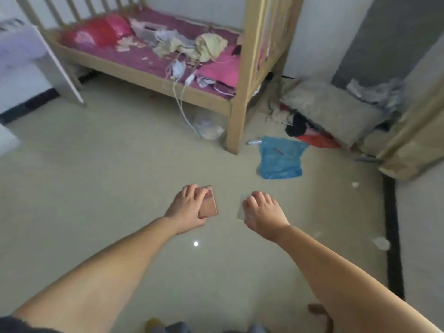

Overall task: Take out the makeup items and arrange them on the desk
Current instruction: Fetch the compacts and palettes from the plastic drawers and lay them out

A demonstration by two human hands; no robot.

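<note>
At the far left we see a white furniture panel point(60, 66) leaning out over a pale, glossy tiled floor point(96, 176), with a dark skirting strip along the wall behind it. Next comes a light wooden bed frame with slatted rails point(153, 80), its purple mattress cover point(134, 56) strewn with a red pillow point(101, 32), crumpled yellowish cloth point(209, 45), scraps of paper and white charger cables point(180, 92) that trail down to the floor.

In front of us, above the floor, our left hand point(187, 207) curls its fingers and thumb round a flat, rose-gold rectangular makeup case point(210, 205). Just beside it, apart from the case, our right hand point(262, 212) pinches a thin clear plastic piece point(241, 207); what that piece is we cannot tell.

Further right, a crumpled blue plastic bag point(280, 157) lies on the floor near the bed's corner post. Beyond it a grey-beige cushion point(331, 111) rests against the wall, with dark and red clothing point(307, 133) bunched at its foot. A black tile border point(394, 236) runs along the floor at the right, with a few white paper bits near it.
</note>
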